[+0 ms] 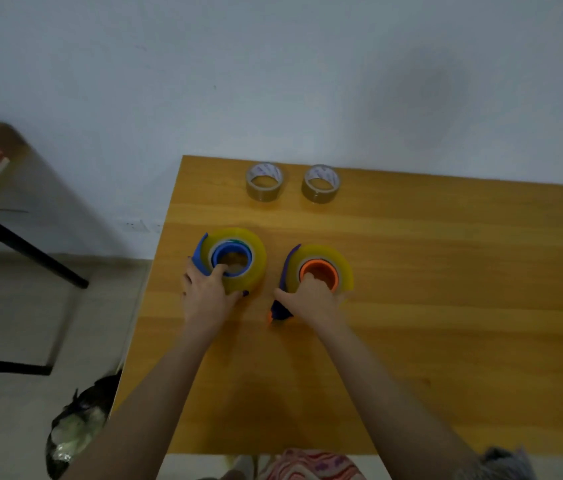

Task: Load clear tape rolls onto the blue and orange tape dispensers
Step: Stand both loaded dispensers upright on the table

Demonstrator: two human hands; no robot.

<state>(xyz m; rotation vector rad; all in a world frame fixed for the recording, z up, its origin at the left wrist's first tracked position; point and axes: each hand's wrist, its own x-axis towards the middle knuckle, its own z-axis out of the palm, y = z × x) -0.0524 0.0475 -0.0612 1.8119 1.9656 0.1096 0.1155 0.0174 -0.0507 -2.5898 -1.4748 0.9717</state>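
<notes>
Well, both big rolls look seated; the left clear roll [256,259] sits round the hub of the blue dispenser [218,255], and the right clear roll [342,268] sits round the hub of the orange dispenser [334,277]; both dispensers lie flat on the wooden table [446,306], side by side near its left end, close but apart. By my reading the loading proper is done or all but done; what may be left is pressing each roll fully home and leading the tape end to the cutter, and the blur hides whether any tape has been pulled out. Two smaller brownish rolls [264,181] stand untouched by the far edge, well apart from the hands; they do not look like part of this job.

On to the grips; the left hand [205,299] has its fingers curled, one fingertip [220,270] hooked down into the blue core, the thumb wrapped against the roll's near outer face; so it clamps roll and dispenser together. The right hand [311,301] mirrors it; fingers bent into the orange core, thumb reaching left along the dark handle; a closed hold, not a flat press. How hard either hand squeezes I cannot tell.
</notes>
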